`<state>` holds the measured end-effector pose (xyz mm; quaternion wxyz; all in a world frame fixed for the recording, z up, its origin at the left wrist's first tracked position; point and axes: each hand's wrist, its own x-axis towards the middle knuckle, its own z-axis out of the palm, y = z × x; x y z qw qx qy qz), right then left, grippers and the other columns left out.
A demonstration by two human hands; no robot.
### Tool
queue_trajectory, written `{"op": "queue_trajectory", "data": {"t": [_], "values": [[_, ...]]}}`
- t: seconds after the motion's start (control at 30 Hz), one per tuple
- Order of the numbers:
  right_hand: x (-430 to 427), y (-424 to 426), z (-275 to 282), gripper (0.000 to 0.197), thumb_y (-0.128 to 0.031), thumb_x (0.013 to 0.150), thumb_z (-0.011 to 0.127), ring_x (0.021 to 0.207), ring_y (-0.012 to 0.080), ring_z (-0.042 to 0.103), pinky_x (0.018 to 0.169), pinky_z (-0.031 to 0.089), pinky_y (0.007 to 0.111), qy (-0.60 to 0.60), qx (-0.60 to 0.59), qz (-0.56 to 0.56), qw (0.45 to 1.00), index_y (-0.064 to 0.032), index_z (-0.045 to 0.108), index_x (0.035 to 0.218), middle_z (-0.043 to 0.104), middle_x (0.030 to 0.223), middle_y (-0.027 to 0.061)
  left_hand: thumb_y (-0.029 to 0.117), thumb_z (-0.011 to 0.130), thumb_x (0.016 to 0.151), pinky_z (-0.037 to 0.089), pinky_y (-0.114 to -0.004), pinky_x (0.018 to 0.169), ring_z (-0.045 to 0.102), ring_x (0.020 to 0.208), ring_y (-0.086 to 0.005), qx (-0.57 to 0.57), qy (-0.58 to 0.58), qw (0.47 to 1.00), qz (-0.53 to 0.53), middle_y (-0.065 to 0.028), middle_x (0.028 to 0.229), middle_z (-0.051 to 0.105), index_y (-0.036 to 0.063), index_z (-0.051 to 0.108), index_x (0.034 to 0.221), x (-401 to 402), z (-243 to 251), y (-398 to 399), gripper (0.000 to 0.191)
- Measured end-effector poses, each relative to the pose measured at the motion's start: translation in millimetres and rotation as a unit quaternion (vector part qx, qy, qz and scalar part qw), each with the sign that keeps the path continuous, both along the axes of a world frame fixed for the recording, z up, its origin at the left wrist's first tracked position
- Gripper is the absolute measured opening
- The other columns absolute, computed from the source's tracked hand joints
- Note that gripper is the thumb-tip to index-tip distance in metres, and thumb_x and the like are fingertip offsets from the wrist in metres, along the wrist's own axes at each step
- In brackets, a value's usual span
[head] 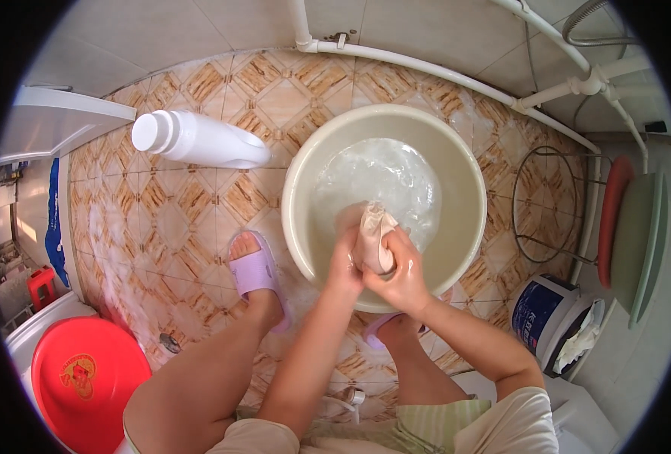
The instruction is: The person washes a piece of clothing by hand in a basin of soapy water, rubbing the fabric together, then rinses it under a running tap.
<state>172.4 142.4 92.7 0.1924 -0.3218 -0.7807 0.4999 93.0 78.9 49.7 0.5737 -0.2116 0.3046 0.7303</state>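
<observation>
Between my two hands is a wet, cream-coloured cloth [374,241], bunched up with its gathered end pointing away from me. My left hand [348,247] grips it from the left side, its fingers partly behind the cloth. My right hand [401,264] closes around the lower right part, thumb against the fabric. Both are over the near half of a large cream plastic basin [460,227] on the floor. Cloudy, sudsy water [378,170] covers the basin's bottom.
A white plastic bottle [216,139] stands left of the basin. A red basin [108,391] is at lower left, near a floor drain [170,342]. To the right are a metal rack [517,210], a bucket [542,315] and stacked basins [630,238]. White pipes [420,68] line the wall.
</observation>
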Motion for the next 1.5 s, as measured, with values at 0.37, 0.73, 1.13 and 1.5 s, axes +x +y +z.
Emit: {"op": "queue_trajectory", "data": {"t": [0.37, 0.73, 1.13, 1.5], "values": [[-8, 4, 1, 0.025, -0.017, 0.058, 0.065, 0.06, 0.0342, 0.053, 0.055, 0.043, 0.039, -0.002, 0.113, 0.001, 0.994, -0.0039, 0.05, 0.074, 0.053, 0.067, 0.0141, 0.031, 0.046, 0.088, 0.045, -0.028, 0.075, 0.052, 0.093, -0.0149, -0.127, 0.517, 0.835, -0.141, -0.0063, 0.107, 0.049, 0.0038, 0.049, 0.11, 7, 11, 6, 0.035], [-20, 51, -47, 0.059, -0.044, 0.086, 0.044, 0.125, 0.0336, 0.029, 0.095, 0.032, 0.051, -0.324, 0.278, 0.084, 0.901, -0.0158, 0.027, 0.134, 0.022, 0.139, 0.017, 0.037, 0.044, 0.086, 0.035, -0.035, 0.091, 0.038, 0.116, -0.0207, -0.336, 0.126, 0.931, 0.068, -0.0073, 0.124, 0.042, 0.0062, 0.035, 0.127, 13, -5, 2, 0.052], [-20, 105, -111, 0.059, -0.034, 0.083, 0.052, 0.121, 0.0324, 0.034, 0.098, 0.029, 0.041, -0.251, 0.079, 0.223, 0.939, -0.013, 0.031, 0.134, 0.037, 0.133, 0.011, 0.029, 0.046, 0.082, 0.027, -0.032, 0.099, 0.035, 0.12, -0.0255, -0.363, 0.275, 0.89, -0.021, -0.0162, 0.131, 0.033, 0.0014, 0.022, 0.133, 8, -31, -2, 0.062], [-42, 54, -80, 0.043, -0.025, 0.079, 0.058, 0.103, 0.023, 0.05, 0.09, 0.039, 0.034, 0.03, -0.452, -0.057, 0.89, -0.0006, 0.049, 0.112, 0.053, 0.113, 0.0124, 0.068, 0.046, 0.073, 0.015, -0.054, 0.101, 0.035, 0.121, -0.0278, -0.18, -0.046, 0.979, -0.078, -0.0088, 0.132, 0.038, 0.0117, 0.03, 0.133, -62, -10, 13, 0.084]]}}
